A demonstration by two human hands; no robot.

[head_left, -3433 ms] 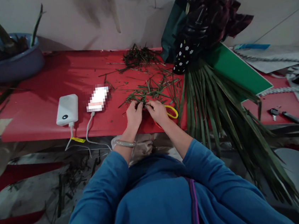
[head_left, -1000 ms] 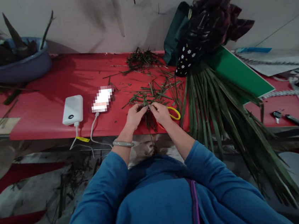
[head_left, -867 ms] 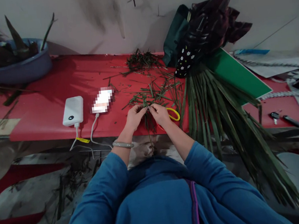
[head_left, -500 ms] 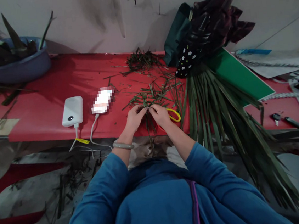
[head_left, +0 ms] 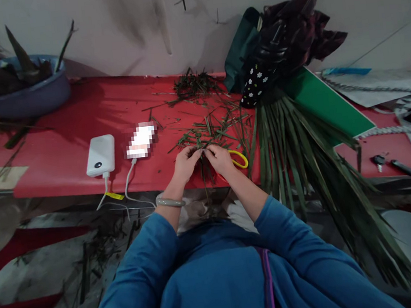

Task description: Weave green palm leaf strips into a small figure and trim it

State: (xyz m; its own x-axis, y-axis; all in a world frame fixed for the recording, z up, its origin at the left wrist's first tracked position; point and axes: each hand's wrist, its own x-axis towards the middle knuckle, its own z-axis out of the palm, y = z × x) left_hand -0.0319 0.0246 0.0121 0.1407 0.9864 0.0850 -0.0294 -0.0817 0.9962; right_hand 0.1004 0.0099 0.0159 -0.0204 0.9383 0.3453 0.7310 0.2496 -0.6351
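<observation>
Near the table's front edge, my left hand (head_left: 187, 163) and my right hand (head_left: 218, 161) meet with thumbs and fingertips almost touching. Both pinch a small piece made of green leaf strips (head_left: 204, 169), whose thin ends hang down below the fingers. Its exact shape is mostly hidden by my hands. Just beyond them lie loose cut leaf strips (head_left: 217, 127). A yellow handle loop (head_left: 240, 159), perhaps of scissors, shows beside my right hand; the rest of that tool is covered.
On the red table (head_left: 112, 105) lie a white power bank (head_left: 100, 155) and a phone (head_left: 141, 140) joined by a cable. A blue basin (head_left: 38, 95) stands back left. Long palm leaves (head_left: 293, 149) hang over the front edge at right, beside a green board (head_left: 327, 102).
The view has shifted very slightly. Both hands stay in nearly the same place, still pinching the leaf piece, with only small finger movement.
</observation>
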